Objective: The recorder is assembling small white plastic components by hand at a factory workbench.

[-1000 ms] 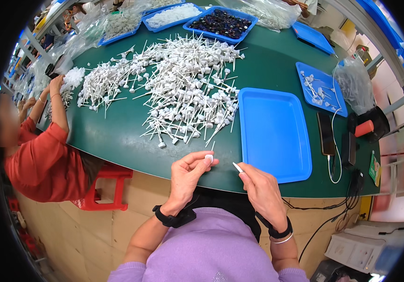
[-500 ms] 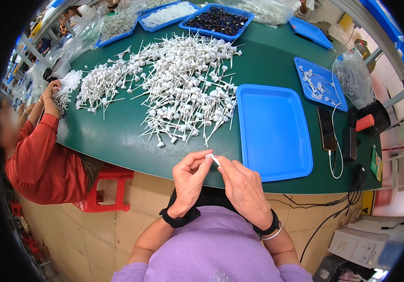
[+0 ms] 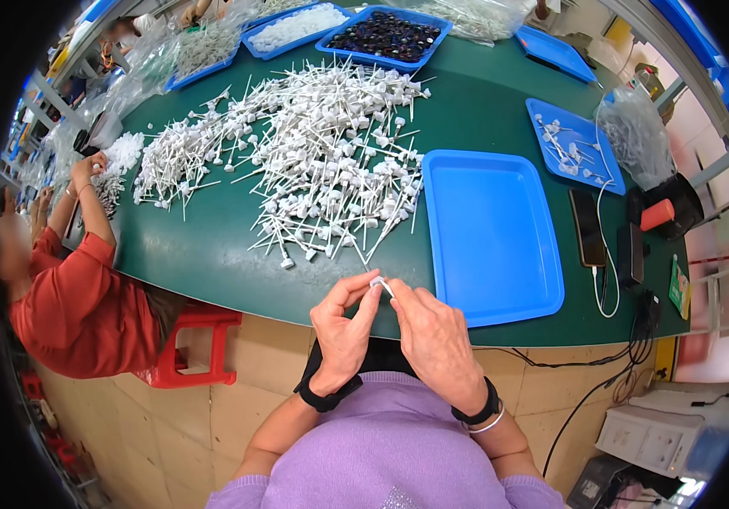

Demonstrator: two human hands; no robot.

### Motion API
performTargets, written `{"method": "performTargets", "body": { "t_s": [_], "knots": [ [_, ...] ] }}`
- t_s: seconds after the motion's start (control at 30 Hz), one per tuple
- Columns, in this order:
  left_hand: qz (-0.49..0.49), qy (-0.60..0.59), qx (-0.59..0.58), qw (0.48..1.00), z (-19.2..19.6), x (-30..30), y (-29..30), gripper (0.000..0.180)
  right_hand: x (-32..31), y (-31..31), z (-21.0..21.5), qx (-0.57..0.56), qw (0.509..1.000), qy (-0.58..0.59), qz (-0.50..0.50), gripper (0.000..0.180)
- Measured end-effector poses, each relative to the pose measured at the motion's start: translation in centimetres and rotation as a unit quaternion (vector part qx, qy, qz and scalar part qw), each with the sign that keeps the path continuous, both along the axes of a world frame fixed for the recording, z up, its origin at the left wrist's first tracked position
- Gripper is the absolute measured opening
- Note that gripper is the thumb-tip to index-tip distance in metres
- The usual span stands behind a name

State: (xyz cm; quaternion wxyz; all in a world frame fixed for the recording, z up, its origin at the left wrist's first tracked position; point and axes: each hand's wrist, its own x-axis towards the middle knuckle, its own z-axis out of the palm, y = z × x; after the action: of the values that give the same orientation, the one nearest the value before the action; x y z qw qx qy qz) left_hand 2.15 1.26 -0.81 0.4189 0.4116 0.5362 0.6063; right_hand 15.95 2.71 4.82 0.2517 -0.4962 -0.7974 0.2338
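Note:
Between my hands, above the table's near edge, is a small white plastic piece (image 3: 379, 281) with a thin white stem. My left hand (image 3: 343, 327) pinches its head between thumb and fingers. From the other side, the fingers of my right hand (image 3: 434, 335) close on the stem, hiding most of it. Beyond my hands spreads a large heap of similar white stemmed pieces (image 3: 322, 161), with a few loose ones at its near side. A blue tray (image 3: 491, 237) with nothing in it lies just right of my hands.
At the far side stand blue trays of dark round parts (image 3: 385, 36) and white parts (image 3: 296, 30). On the right are a smaller blue tray with several stemmed pieces (image 3: 572, 148), a phone (image 3: 587, 229) with a cable, and a black box (image 3: 631, 254). A co-worker in red (image 3: 84, 305) sits left.
My hands stay together on the white piece, with only slight finger movement. The view has shifted a little. The co-worker's arm at the left has moved.

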Motion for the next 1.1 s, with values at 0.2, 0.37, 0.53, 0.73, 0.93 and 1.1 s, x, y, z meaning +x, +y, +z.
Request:
{"method": "performTargets", "body": {
  "t_s": [0.2,0.37,0.53,0.73,0.93,1.1],
  "knots": [
    [0.003,0.024,0.012,1.000,-0.07,0.08,-0.01,0.023,-0.07,-0.04,0.01,-0.013,1.000,0.001,0.001,0.025],
    [0.002,0.035,0.019,0.999,-0.07,0.06,-0.04,0.022,-0.36,-0.27,-0.36,-0.005,1.000,0.001,-0.015,0.022],
    [0.002,0.039,0.014,0.999,0.12,0.05,-0.09,0.022,-0.55,-0.44,-0.37,0.001,1.000,-0.023,-0.020,0.022],
    [-0.016,-0.045,-0.015,0.999,-0.40,-0.30,0.10,0.022,-0.14,-0.23,-0.38,-0.003,1.000,0.005,-0.001,0.022],
    [-0.014,-0.048,-0.012,0.999,-0.32,-0.17,0.11,0.022,-0.02,-0.17,-0.12,-0.012,1.000,0.010,-0.002,0.021],
    [-0.010,-0.032,-0.002,0.999,-0.17,-0.03,0.04,0.022,-0.02,-0.21,-0.36,0.001,1.000,0.013,0.000,0.022]
  ]
}}
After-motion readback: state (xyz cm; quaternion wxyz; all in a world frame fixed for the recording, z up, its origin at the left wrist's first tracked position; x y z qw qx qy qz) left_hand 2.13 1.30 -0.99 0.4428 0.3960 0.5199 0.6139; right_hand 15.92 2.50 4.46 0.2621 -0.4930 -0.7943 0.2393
